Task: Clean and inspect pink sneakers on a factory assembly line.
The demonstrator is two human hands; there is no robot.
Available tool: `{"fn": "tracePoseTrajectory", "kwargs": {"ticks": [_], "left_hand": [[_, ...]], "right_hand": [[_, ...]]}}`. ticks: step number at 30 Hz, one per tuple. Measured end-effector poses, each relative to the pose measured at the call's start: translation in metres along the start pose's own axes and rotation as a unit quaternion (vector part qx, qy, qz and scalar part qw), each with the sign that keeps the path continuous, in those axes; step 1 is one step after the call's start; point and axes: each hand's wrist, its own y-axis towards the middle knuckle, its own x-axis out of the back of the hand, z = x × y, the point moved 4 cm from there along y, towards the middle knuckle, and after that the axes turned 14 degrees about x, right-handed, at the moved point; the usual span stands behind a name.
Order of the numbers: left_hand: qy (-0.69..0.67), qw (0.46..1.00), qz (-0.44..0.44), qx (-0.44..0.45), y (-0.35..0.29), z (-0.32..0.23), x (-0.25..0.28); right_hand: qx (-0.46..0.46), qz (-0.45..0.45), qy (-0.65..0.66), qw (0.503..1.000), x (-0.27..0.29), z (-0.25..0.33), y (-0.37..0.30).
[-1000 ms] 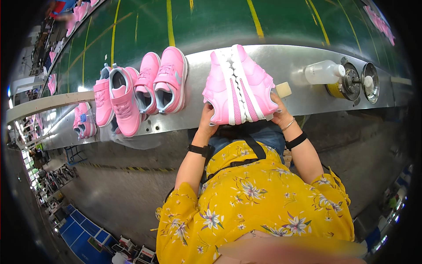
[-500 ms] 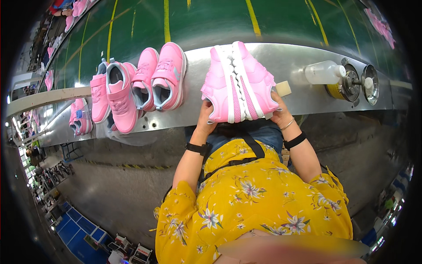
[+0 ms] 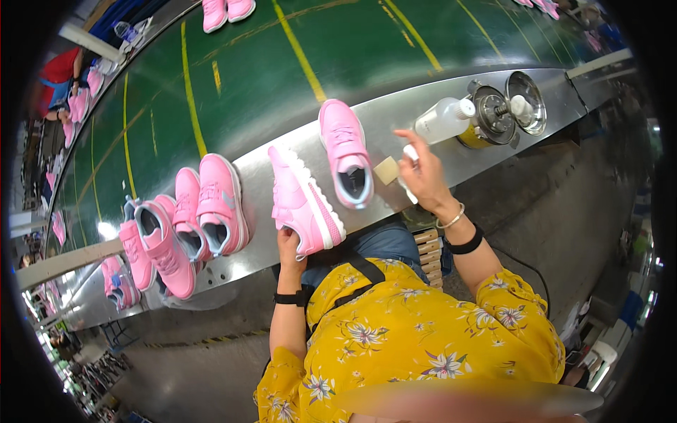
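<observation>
My left hand (image 3: 288, 244) grips the heel of a pink sneaker (image 3: 300, 201), which is tilted on its side with its white sole facing right. Just right of it, a second pink sneaker (image 3: 347, 151) stands upright on the metal table, toe away from me, with neither hand on it. My right hand (image 3: 425, 180) holds a crumpled white cloth (image 3: 408, 185) against the palm, index finger stretched toward a white plastic bottle (image 3: 443, 120). A small beige block (image 3: 386, 170) lies between that hand and the upright sneaker.
Several pink sneakers (image 3: 166, 257) stand at the table's left. Right of the bottle is a metal pot (image 3: 491, 113) with a round open lid (image 3: 526, 104). A green conveyor belt (image 3: 247, 84) with yellow lines runs along the far side, carrying more pink shoes (image 3: 215, 15). A red-clothed person (image 3: 62, 68) works far left.
The two sneakers, pressed sole to sole before, are apart; one now stands on the table. My right hand has left them and moved right with a white cloth. The view has turned.
</observation>
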Motion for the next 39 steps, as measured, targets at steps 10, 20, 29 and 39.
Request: {"fn": "tracePoseTrajectory", "kwargs": {"ticks": [10, 20, 29, 39], "left_hand": [[0.019, 1.0, -0.021, -0.005, -0.002, -0.003, 0.01], [0.036, 0.999, -0.01, -0.005, 0.012, 0.003, 0.003], [0.038, 0.999, -0.031, -0.011, 0.012, 0.013, 0.024], [0.163, 0.963, -0.092, -0.193, -0.025, -0.057, -0.022]], "right_hand": [[0.154, -0.209, -0.242, 0.935, 0.117, 0.001, 0.022], [0.185, -0.23, -0.264, 0.918, 0.124, -0.008, 0.031], [0.284, -0.23, -0.385, 0.847, 0.106, -0.029, 0.023], [0.202, -0.245, -0.329, 0.889, 0.108, -0.075, 0.028]]}}
